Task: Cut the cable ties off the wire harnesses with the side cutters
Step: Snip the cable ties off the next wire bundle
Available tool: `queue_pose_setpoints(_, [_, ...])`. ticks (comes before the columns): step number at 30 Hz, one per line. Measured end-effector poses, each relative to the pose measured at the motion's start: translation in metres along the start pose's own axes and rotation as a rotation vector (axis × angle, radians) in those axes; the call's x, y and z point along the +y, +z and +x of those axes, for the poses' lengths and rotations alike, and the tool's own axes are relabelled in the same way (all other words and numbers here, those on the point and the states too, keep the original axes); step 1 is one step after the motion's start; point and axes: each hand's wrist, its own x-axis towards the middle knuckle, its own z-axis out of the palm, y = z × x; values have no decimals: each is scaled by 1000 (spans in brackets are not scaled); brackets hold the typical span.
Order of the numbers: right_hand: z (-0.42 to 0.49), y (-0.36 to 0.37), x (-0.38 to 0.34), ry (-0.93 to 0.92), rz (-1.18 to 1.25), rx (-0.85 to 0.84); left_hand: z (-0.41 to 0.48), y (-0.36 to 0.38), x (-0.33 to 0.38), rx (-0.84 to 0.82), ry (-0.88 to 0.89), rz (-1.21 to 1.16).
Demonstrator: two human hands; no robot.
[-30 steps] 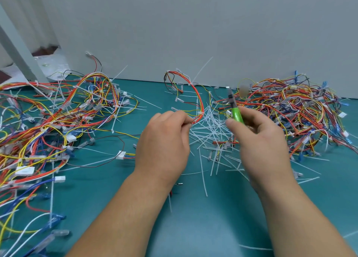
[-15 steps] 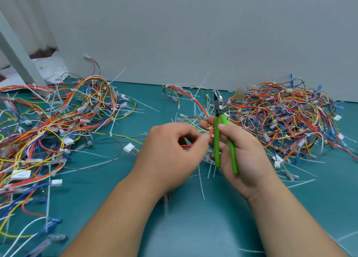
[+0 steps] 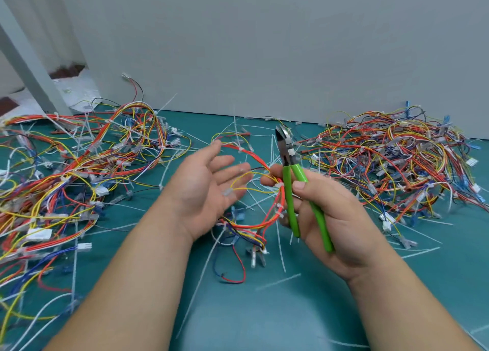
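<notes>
your right hand (image 3: pixel 333 223) grips the green side cutters (image 3: pixel 288 189), nose up. its fingertips also pinch the red & yellow harness (image 3: pixel 251 156) right by the handles. your left hand (image 3: pixel 206 189) is open, palm up, holding nothing, just beside the loop. the harness hangs in a loop between both hands, & its low end looks to rest on the worktop (image 3: pixel 264 319). white cable ties (image 3: pixel 277 185) sit on it, close to your right hand.

what could go bad, i think:
- one hand does two jobs. if you squeeze the handles, the pinch may slip & the harness drops in w/ the cut ties (image 3: pixel 281 255) below. then you must hunt for it.
- the ties sit tight on thin wires. if the nose goes in too deep, you prob snip a wire too. put just the tip under the tie.
- your fingertips are v close to the ties. bring the blades there w/o the left hand holding the loop & you could nip a finger.
- the loop is floppy. it can swing & catch on the right pile (image 3: pixel 397 160) or left pile (image 3: pixel 79 165) & drag more wires in.
- a cut bit can fly up at your face bc the nose points up.

so grab the loop w/ the left hand before any cut.
</notes>
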Motion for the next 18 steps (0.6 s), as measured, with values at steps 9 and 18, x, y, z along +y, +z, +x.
queue_pose_setpoints(9, [0, 0, 1, 46, -85, 23, 6, 5, -11, -65, 64, -31])
queue_pose_setpoints(18, [1, 12, 4, -138, -269, 226, 9, 11, -19, 184, 410, 61])
